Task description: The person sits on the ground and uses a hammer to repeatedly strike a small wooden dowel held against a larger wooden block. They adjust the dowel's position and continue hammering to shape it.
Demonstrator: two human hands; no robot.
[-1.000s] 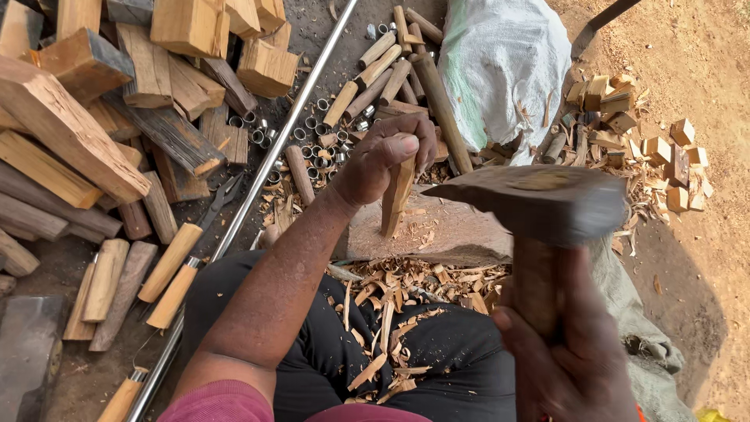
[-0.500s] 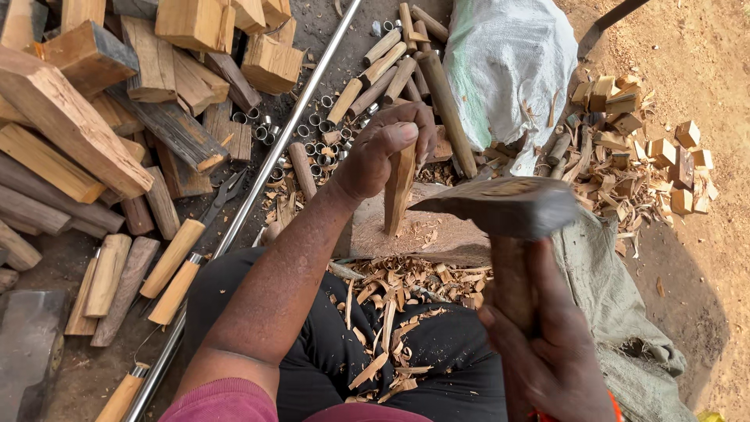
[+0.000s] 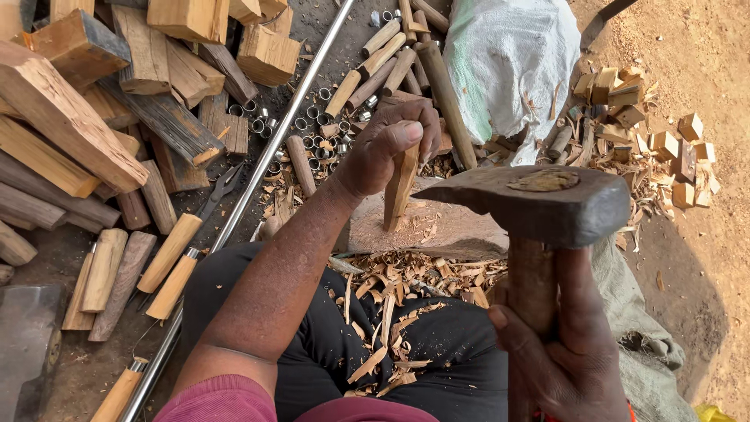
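Note:
My left hand point(image 3: 391, 148) grips the top of a short wooden stick point(image 3: 400, 191) that stands upright on a flat chopping block point(image 3: 437, 227). My right hand point(image 3: 566, 344) is closed around the wooden handle of a hatchet; its dark iron head point(image 3: 531, 205) hovers to the right of the stick, raised close to the camera. Pale wood shavings point(image 3: 391, 305) lie across my lap and at the block's front edge.
Split logs point(image 3: 94, 117) are stacked at the left. A metal pipe point(image 3: 258, 180) runs diagonally past small metal rings point(image 3: 308, 141), rounded handle blanks point(image 3: 383, 62) and finished tools point(image 3: 168, 266). A white sack point(image 3: 516, 62) lies behind; wood offcuts point(image 3: 648, 141) litter the right.
The hatchet head has dropped a little and moved left toward the stick. My left hand still holds the stick upright on the block.

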